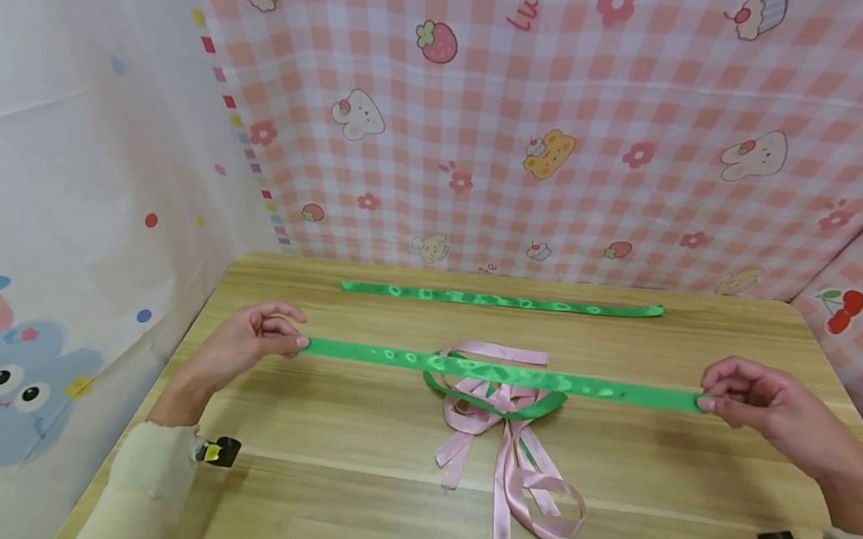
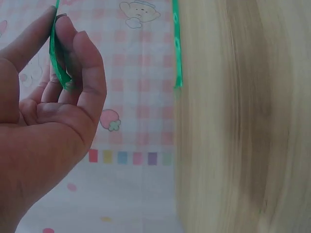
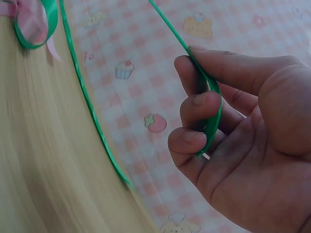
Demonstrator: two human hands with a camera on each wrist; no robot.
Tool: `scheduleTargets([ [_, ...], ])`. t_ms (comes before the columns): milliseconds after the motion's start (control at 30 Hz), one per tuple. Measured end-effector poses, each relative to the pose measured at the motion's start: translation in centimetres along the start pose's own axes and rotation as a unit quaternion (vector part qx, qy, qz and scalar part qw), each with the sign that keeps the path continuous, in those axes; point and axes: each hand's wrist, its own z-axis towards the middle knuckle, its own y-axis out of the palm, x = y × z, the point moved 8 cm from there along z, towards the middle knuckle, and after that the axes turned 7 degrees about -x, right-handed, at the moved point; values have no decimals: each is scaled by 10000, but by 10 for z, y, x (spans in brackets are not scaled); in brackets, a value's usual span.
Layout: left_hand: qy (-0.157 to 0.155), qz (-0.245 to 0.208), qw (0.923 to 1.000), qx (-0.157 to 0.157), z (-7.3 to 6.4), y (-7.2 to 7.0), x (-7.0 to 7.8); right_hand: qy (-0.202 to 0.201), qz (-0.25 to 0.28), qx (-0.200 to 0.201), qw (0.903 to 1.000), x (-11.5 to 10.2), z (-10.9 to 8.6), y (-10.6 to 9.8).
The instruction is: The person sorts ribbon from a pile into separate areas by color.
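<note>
A green ribbon (image 1: pixel 499 373) is stretched nearly straight between my two hands, above the table. My left hand (image 1: pixel 257 337) pinches its left end between thumb and finger; in the left wrist view a short green tail (image 2: pixel 60 73) hangs inside the palm. My right hand (image 1: pixel 767 410) pinches the other end, and the tail (image 3: pixel 213 116) curls within the fingers in the right wrist view. Beneath the stretched ribbon lies a loose heap of pink ribbon (image 1: pixel 502 508) with a green loop (image 1: pixel 545 407). Part of the heap is hidden behind the taut ribbon.
Another green ribbon (image 1: pixel 504 301) lies lengthwise near the back edge of the wooden table (image 1: pixel 325 496). A pink checked cloth (image 1: pixel 486 140) hangs behind, and a white patterned cloth (image 1: pixel 70 169) hangs at the left.
</note>
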Motion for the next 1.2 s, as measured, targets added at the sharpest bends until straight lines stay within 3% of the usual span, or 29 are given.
scheduleTargets([
  [267, 147, -370, 9992, -91, 2, -3, -7, -222, 581, 285, 9977, 16, 1, -14],
  [533, 32, -494, 9987, 138, 2, -9, -12, 93, 627, 762, 9951, 27, 3, -22],
  [833, 86, -565, 9981, 209, 5, -15, -26, -412, 1691, 598, 9829, 40, 10, -21],
  [1033, -361, -595, 9972, 264, 13, -13, -54, 15, 1985, 701, 9776, 66, 18, -13],
  [1200, -571, -482, 9966, 360, 19, -11, -65, 705, 1084, 1104, 9854, 78, 21, -14],
])
